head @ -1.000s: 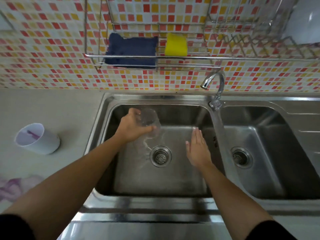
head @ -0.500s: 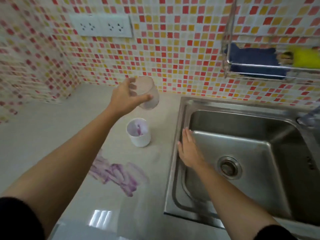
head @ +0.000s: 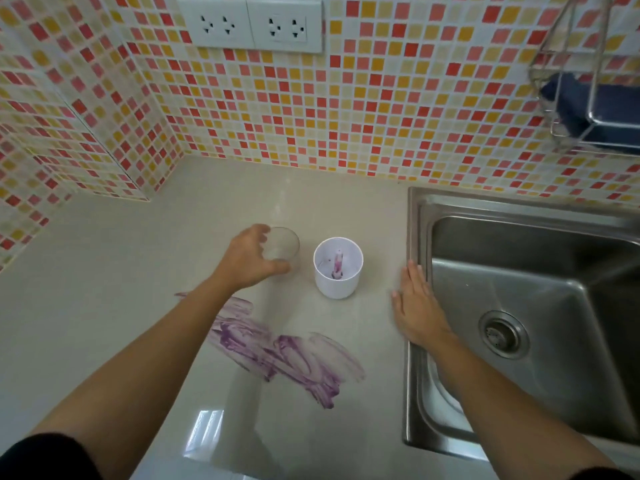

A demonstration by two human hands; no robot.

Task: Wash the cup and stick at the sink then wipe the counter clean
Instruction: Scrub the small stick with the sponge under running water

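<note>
My left hand point(head: 247, 259) grips a clear glass point(head: 282, 249), upright and down at the beige counter point(head: 138, 271), left of a white cup point(head: 337, 268). Inside the white cup stands a short stick point(head: 337, 264) smeared purple. My right hand point(head: 417, 308) lies flat and empty with fingers together, on the counter against the left rim of the steel sink point(head: 417, 230). A purple smear point(head: 277, 348) spreads over the counter in front of the cup, between my two arms.
The sink basin has a drain point(head: 502, 334) at its bottom. A wire rack point(head: 588, 109) on the tiled wall at upper right holds a dark blue cloth point(head: 568, 98). Two wall sockets point(head: 252, 24) sit above the counter. A tiled side wall bounds the counter's left.
My left hand carried the glass out of the sink, leftward over the counter, and lowered it beside the white cup. My right hand left the basin and now rests at the sink's left rim.
</note>
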